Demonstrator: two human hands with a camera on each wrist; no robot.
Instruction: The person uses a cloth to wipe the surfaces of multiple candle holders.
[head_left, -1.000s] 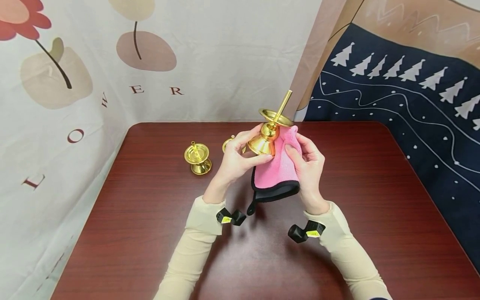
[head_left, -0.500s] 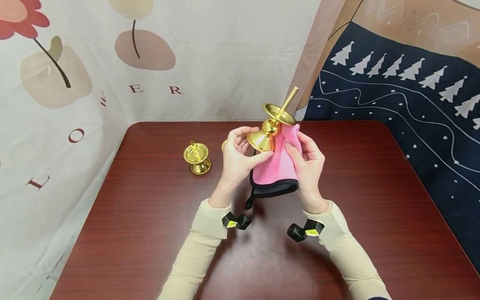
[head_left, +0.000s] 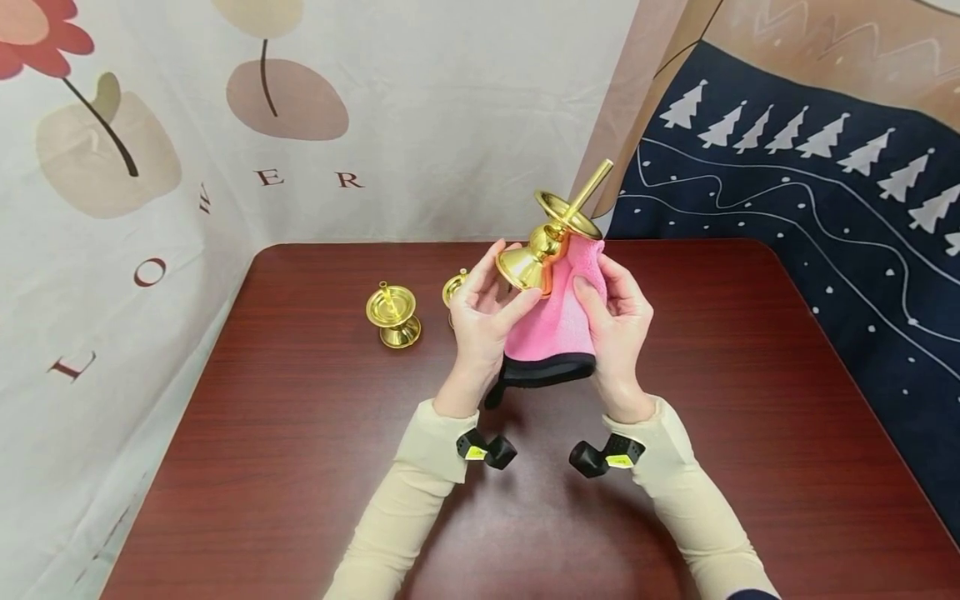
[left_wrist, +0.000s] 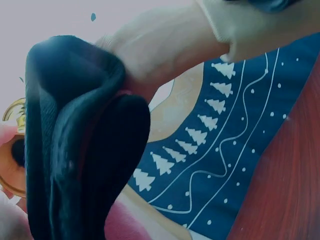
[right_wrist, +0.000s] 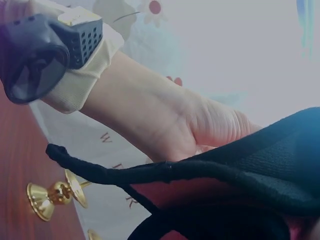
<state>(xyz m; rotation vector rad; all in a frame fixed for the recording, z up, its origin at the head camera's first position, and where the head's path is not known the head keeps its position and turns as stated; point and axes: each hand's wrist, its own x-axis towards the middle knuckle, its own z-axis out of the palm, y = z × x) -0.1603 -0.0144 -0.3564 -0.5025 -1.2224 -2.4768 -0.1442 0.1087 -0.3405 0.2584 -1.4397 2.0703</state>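
Note:
My left hand (head_left: 478, 325) holds a shiny gold candlestick (head_left: 525, 268) by the rim of its flared base, thumb in front. The candlestick is raised over the table, its drip dish and long thin stem leaning to the right. My right hand (head_left: 621, 321) pinches a pink cleaning cloth (head_left: 555, 329) with black edging, its thumb pressing the cloth near the candlestick's right side. In the left wrist view the cloth's black edge (left_wrist: 65, 150) covers much of the candlestick. The right wrist view shows the cloth (right_wrist: 235, 175) hiding the fingers.
A smaller gold candlestick (head_left: 393, 315) stands upright on the dark red-brown table (head_left: 300, 467), left of my left hand. Another gold piece (head_left: 452, 289) stands behind that hand, partly hidden. Printed fabric (head_left: 480, 125) hangs behind the table's far edge.
The candlestick has risen slightly, shifted right and tilted further right. My left hand has moved right with it, while the cloth's hem has lifted a little. My right hand has barely moved.

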